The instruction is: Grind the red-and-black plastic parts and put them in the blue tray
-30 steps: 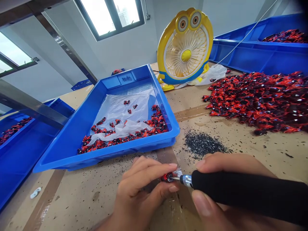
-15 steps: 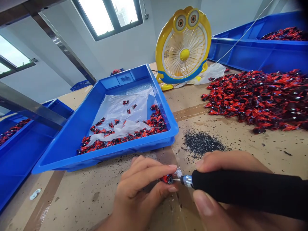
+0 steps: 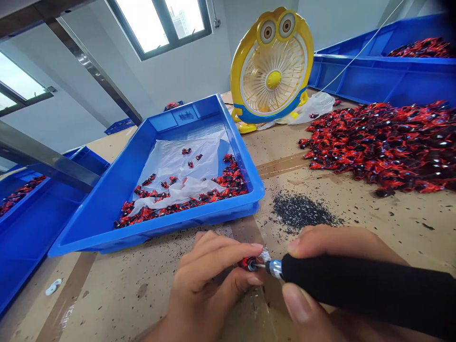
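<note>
Between the thumb and fingers of my left hand (image 3: 210,273) is a small red-and-black plastic part (image 3: 248,263), its round open end facing right. My right hand (image 3: 331,242) is closed around a thick black-handled tool (image 3: 356,285) with a silver collar, like a screwdriver or a powered deburring pen; its exact kind is unclear. The tool's thin metal tip meets the open end of the part. Most of the part is hidden by my left fingers. Just beyond my hands lies a heap of fine black shavings (image 3: 302,211).
A blue tray (image 3: 245,190) with a white sheet and several similar parts stands ahead on the left. To the right is a big pile of red-and-black parts (image 3: 384,147). Behind stand a yellow fan (image 3: 273,80) and more blue bins (image 3: 374,80). A small white object (image 3: 53,287) lies at left.
The tool in my right hand has shifted slightly left and its handle tilts a little differently. My left hand keeps the part in nearly the same place.
</note>
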The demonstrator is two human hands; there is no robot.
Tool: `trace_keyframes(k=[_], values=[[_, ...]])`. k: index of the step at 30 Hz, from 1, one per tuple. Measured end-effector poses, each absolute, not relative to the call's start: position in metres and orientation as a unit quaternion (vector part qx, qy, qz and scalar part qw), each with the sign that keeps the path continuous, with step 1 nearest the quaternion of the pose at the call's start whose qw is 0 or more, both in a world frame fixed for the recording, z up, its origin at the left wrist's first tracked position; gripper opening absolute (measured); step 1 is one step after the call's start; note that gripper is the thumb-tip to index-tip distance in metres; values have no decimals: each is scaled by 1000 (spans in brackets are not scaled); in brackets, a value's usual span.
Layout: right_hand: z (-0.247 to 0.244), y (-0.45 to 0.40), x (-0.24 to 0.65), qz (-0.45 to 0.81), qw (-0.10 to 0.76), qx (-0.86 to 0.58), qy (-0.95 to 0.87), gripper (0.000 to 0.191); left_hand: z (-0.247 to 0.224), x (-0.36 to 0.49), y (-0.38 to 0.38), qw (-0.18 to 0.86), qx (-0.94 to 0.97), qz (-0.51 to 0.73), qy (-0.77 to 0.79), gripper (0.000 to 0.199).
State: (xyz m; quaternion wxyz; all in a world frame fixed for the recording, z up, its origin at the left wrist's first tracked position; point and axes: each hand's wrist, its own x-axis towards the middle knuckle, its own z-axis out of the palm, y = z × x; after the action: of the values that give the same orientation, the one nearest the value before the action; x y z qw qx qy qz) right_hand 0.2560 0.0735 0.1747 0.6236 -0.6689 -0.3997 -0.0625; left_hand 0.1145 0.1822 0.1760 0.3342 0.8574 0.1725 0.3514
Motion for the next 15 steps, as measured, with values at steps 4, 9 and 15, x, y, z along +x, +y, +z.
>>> trace_keyframes(k=[4,9,15], values=[[173,73,257,-50,660,-613,-430,13,175,115,182,340,857,344,176,18],[171,74,254,-30,673,-621,-401,16,176,114,180,349,856,336,182,17],[172,74,251,-42,659,-644,-385,5,177,113,179,359,851,333,189,19]])
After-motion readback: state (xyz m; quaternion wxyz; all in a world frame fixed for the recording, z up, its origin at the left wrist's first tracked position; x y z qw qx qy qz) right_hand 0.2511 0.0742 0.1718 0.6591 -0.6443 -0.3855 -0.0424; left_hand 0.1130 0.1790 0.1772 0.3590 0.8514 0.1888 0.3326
